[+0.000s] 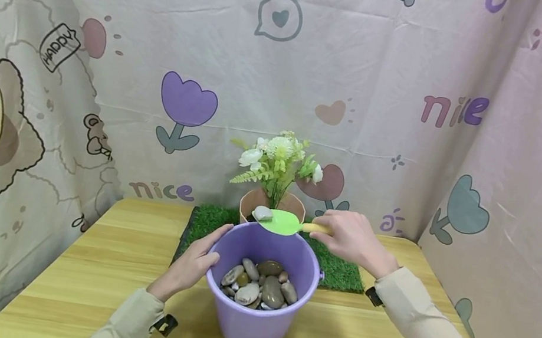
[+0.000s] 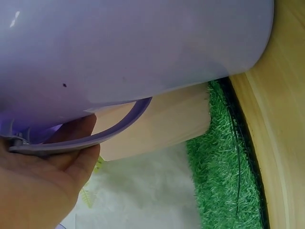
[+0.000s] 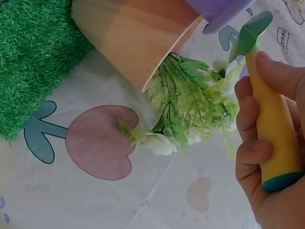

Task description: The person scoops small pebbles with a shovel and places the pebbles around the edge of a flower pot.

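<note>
Both hands are clamped on something: from my feed, the left hand (image 1: pixel 192 260) grips the purple bucket (image 1: pixel 252 330) at its rim, beside one end of the handle (image 2: pixel 116 132), and the right hand (image 1: pixel 350 236) is wrapped around the yellow grip of a green-bladed garden trowel (image 1: pixel 288 224). One pale pebble (image 1: pixel 263 213) sits right at the blade's tip, seen against the far rim — I cannot tell whether metal, or plastic, touches it. More river stones (image 1: pixel 273 293) lie inside the bucket, which stands on the wooden bench (image 1: pixel 129 247); behind it, a peach flowerpot (image 3: pixel 124 43) with white flowers (image 1: pixel 279 149) stands on the artificial-grass mat (image 1: pixel 340 270). What worries me is that pebble: so near the edge, a slight dip or roll of the right wrist could drop it onto the mat or back among the stones. Knocking the blade against either rim might do likewise. I'd also judge that a hard pull by the left hand, holding one side only, could tip the bucket.
</note>
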The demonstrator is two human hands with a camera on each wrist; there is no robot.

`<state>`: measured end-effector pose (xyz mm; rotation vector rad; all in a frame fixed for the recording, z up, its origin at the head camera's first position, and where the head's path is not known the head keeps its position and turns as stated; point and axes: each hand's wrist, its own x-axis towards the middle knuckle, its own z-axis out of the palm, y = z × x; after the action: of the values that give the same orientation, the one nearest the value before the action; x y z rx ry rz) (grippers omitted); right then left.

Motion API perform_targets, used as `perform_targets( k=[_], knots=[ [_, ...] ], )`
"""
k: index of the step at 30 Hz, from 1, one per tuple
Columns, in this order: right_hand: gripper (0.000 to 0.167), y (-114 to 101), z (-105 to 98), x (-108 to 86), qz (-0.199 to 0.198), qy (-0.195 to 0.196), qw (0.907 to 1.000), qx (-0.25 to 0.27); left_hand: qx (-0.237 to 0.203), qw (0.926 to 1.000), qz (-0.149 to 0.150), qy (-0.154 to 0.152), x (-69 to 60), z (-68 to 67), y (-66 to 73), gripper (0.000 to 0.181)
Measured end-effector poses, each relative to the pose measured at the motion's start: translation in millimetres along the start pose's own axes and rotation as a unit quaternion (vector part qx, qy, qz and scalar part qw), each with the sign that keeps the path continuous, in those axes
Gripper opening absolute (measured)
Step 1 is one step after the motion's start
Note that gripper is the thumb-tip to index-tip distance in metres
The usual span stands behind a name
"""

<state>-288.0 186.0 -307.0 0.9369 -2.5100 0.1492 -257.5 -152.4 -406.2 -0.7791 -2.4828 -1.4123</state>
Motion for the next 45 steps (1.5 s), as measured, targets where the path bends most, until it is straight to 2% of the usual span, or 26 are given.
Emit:
perform_targets(
  k=[9, 12, 22, 33, 40, 45],
  knots=[
    [0.015, 5.1, 6.4, 14.5, 0.029, -0.014, 0.9995, -0.008, 0.002, 0.9997, -0.019, -0.016, -1.2, -2.4, 0.2, 0.071],
    [0.016, 7.7, 10.5, 19.7, 0.039, -0.02, 0.999, -0.01, 0.004, 0.9996, -0.018, -0.023, -2.2, -3.3, -1.1, 0.072],
    [0.018, 13.7, 28.4, 39.0, 0.064, -0.051, 0.9966, -0.01, 0.017, 0.9996, -0.013, -0.017, -3.6, -7.8, -0.4, 0.078],
    [0.019, 13.3, 44.8, 47.6, 0.079, -0.069, 0.9945, 0.003, 0.002, 0.9985, -0.048, -0.027, -1.7, -6.1, -1.7, 0.078],
    [0.018, 12.5, 52.6, 52.5, 0.066, -0.074, 0.995, -0.011, 0.0, 0.9992, -0.029, -0.028, -1.3, -5.3, -1.1, 0.078],
    [0.016, 11.0, 57.7, 55.6, 0.069, -0.082, 0.9942, -0.007, -0.001, 0.9993, -0.027, -0.027, -2.7, -4.9, -3.2, 0.076]
  ],
)
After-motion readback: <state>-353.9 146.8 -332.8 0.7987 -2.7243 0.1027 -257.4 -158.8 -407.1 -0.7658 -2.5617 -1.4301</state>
